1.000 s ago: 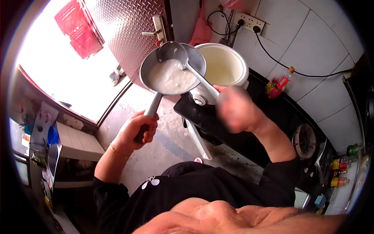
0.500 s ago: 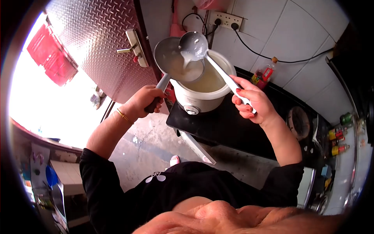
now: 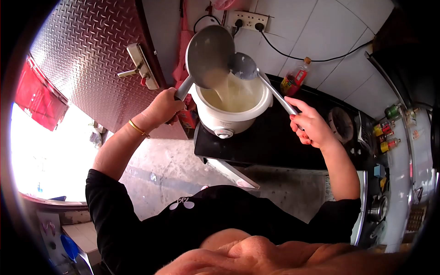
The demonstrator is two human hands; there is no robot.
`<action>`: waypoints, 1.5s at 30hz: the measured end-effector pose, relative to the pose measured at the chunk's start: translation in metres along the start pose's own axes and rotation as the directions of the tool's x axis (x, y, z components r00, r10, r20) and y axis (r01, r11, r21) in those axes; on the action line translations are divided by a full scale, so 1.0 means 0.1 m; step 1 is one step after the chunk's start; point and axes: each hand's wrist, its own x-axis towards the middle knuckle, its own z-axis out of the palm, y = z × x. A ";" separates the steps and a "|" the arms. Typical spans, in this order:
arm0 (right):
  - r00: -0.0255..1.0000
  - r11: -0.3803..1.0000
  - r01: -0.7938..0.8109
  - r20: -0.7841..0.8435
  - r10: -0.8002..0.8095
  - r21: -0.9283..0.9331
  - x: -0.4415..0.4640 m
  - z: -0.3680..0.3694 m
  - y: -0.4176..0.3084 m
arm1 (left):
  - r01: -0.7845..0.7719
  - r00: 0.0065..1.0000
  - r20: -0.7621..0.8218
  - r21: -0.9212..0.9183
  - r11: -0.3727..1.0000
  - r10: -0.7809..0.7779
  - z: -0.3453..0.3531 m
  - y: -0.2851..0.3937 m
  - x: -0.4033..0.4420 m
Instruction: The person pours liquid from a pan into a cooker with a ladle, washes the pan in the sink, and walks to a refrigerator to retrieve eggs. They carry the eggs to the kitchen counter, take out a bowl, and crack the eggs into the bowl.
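My left hand [image 3: 164, 108] is wrapped round the handle of a deep grey saucepan [image 3: 208, 52], tipped over the pot. Pale, cloudy liquid [image 3: 225, 91] runs from its rim into a white electric cooker pot [image 3: 227, 120] with a round front dial. In my right hand [image 3: 311, 123] is the long handle of a ladle [image 3: 245, 67]. Its bowl hangs over the pot's far side, beside the saucepan's rim; whether the two touch I cannot tell. Thin liquid lies inside the pot, partly hidden by the saucepan.
The pot stands on a black counter [image 3: 275, 137]. A bottle with a red label [image 3: 295, 78] is behind it, under a wall socket strip [image 3: 249, 20] with cords. A patterned metal door [image 3: 91, 55] stands at left; a round burner [image 3: 340, 123] is at right.
The saucepan has tilted far over, and its liquid now pours into the pot. The ladle bowl has moved down from above the saucepan to over the pot, no longer pouring into the saucepan.
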 end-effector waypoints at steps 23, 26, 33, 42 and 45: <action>0.959 0.351 0.277 0.280 -0.043 -0.895 0.71 0.41 -0.29 | -0.288 0.909 -0.125 0.500 0.817 0.398 -0.08 -0.20 0.18; 0.974 0.313 0.227 0.209 -0.089 -0.923 0.82 0.46 -0.20 | -0.299 0.901 -0.130 0.502 0.811 0.413 -0.07 -0.23 0.19; 0.928 0.075 0.235 0.200 -0.313 -0.969 1.15 0.33 0.10 | -0.286 0.907 -0.134 0.502 0.816 0.400 -0.05 -0.26 0.18; 0.995 0.487 -0.002 0.045 0.085 -0.874 1.06 0.13 -0.38 | -0.296 0.897 -0.150 0.494 0.818 0.415 -0.02 -0.26 0.14; 0.952 0.596 -0.110 0.089 0.294 -0.795 1.12 0.00 -0.56 | -0.289 0.897 -0.157 0.496 0.819 0.412 -0.01 -0.27 0.15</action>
